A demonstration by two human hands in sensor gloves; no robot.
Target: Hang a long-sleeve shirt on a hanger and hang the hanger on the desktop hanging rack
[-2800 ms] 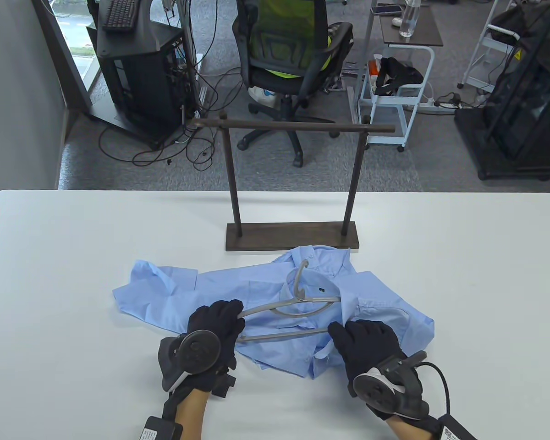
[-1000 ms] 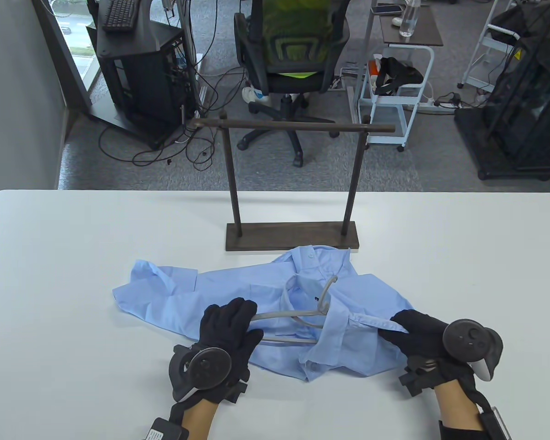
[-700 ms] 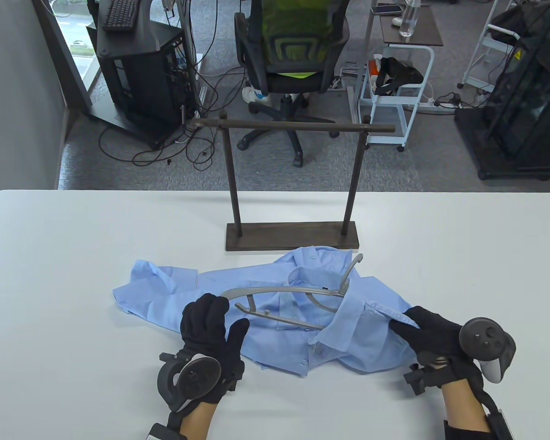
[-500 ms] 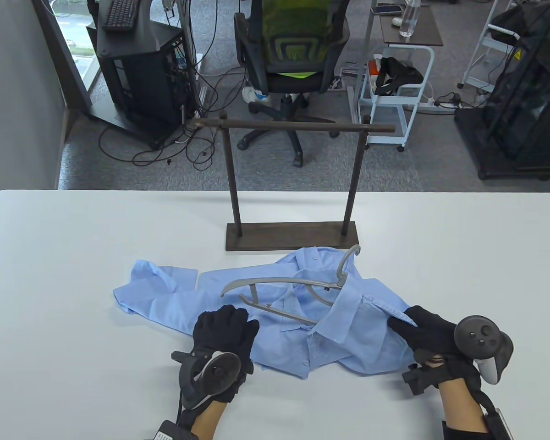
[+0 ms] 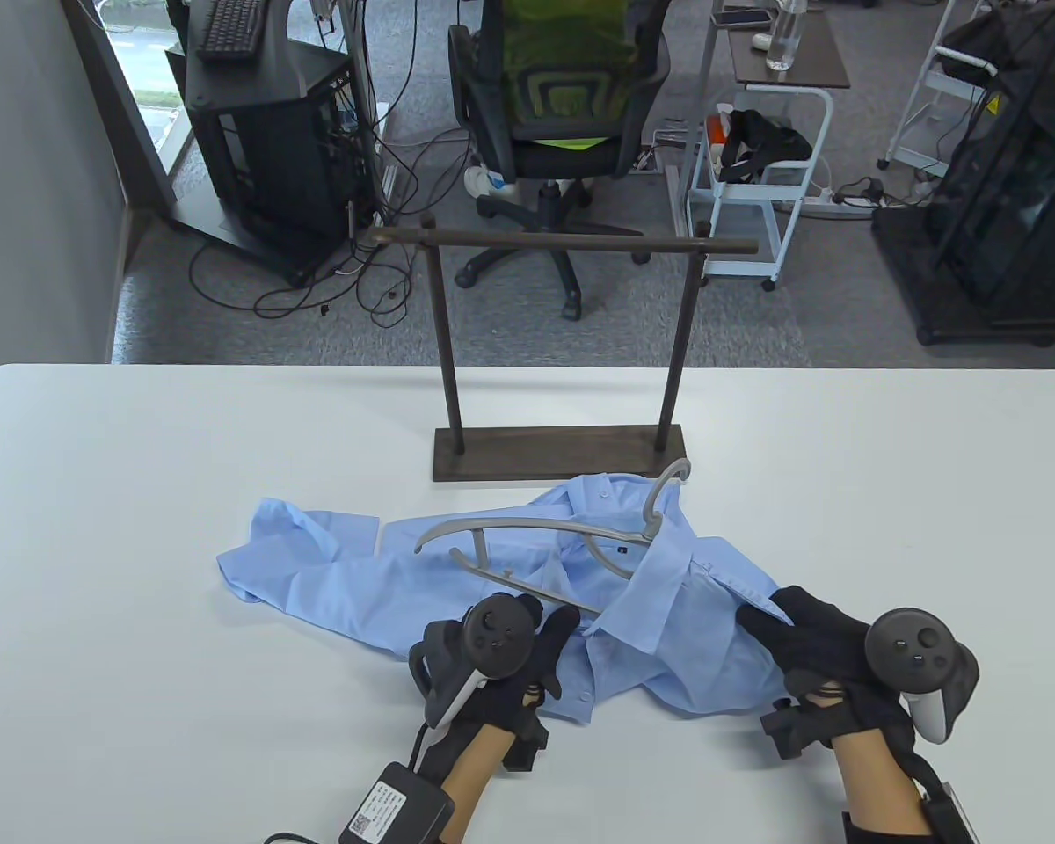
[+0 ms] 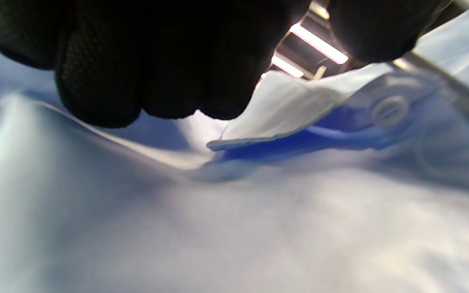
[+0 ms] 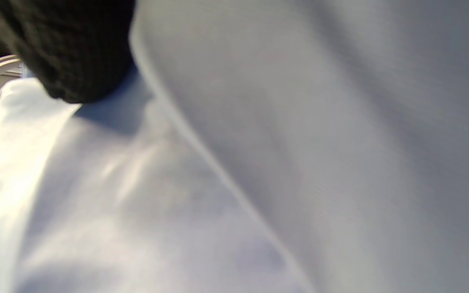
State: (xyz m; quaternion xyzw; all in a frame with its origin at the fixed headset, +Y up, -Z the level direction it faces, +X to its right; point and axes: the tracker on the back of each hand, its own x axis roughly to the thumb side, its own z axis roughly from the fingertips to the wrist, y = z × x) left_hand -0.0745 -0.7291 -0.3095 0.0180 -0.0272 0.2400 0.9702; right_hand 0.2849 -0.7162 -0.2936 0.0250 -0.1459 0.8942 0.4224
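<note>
A light blue long-sleeve shirt (image 5: 316, 571) lies crumpled on the white table (image 5: 141, 457), front open. A grey hanger (image 5: 510, 525) lies on it. The hanger's right arm is tucked under the shirt's right front panel, its left arm is bare, and its hook (image 5: 668, 479) points at the rack base. My left hand (image 5: 563, 622) pinches the shirt's front edge by the hanger's lower bar; the left wrist view shows curled fingers (image 6: 136, 61) over the buttoned edge (image 6: 389, 110). My right hand (image 5: 756, 620) grips the shirt at its right shoulder. The dark wooden rack (image 5: 563, 242) stands behind.
The rack's base (image 5: 563, 453) almost touches the shirt's collar end. Bare table stretches to the left and right of the shirt. Beyond the far edge stand an office chair (image 5: 554, 88), a computer stand (image 5: 264, 132) and a white cart (image 5: 756, 176).
My left hand let go of the hanger's left end and moved right to the shirt's front edge. The hanger slid right, deeper under the right panel. My right hand kept its hold.
</note>
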